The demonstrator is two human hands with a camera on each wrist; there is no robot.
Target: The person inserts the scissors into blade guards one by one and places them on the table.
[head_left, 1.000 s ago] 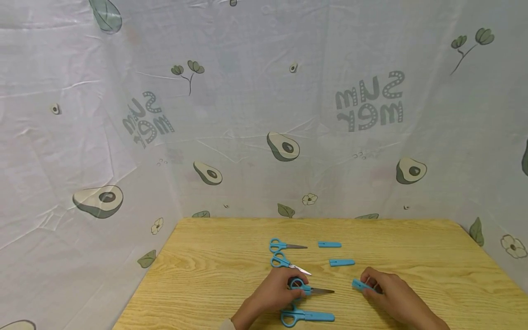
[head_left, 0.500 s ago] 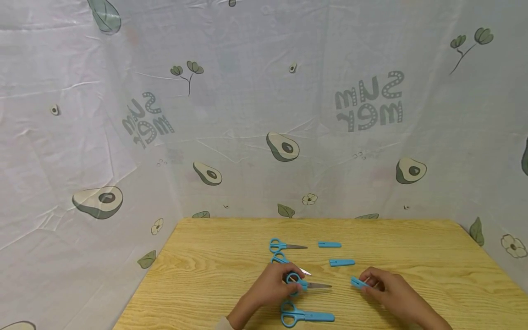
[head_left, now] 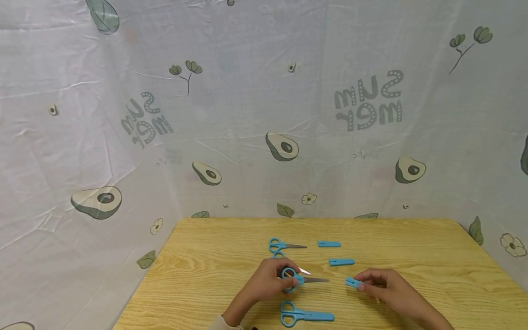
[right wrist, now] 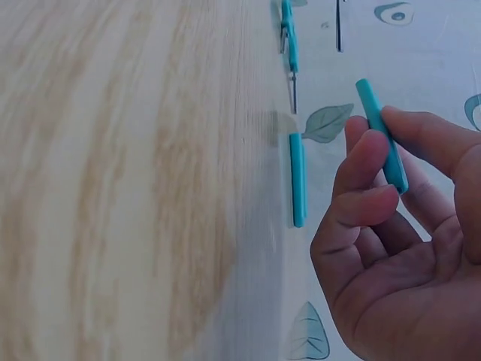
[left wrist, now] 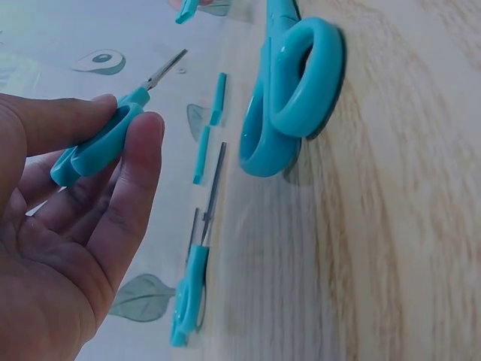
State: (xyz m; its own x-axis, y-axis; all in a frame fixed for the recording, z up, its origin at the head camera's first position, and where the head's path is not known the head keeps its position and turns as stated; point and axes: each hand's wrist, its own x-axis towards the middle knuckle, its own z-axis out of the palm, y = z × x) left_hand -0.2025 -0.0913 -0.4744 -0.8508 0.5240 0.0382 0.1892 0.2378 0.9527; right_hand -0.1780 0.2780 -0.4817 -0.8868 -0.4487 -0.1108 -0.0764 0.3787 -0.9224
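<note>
- Scissors (head_left: 304,279) with blue handles sit in your left hand (head_left: 267,280), pinched by the handles between thumb and fingers, raised off the table (head_left: 433,256), the blade pointing to your right.
- Your right hand (head_left: 389,289) grasps a blue sheath (head_left: 351,282) between thumb and fingertips, also lifted off the wood; the blade tip points towards it, with a gap between the two.
- Nearest you lie sheathed scissors (head_left: 306,315), handles to the left, blades covered.
- Just beyond your left hand, partly hidden by it, you have a half-covered pair (head_left: 304,271) with its bare tip showing.
- Farther back lies the farthest pair (head_left: 284,246), blades bare and pointing right.
- To your right of these two pairs rest the nearer loose sheath (head_left: 341,262) and the farther loose sheath (head_left: 329,244), apart from each other.
</note>
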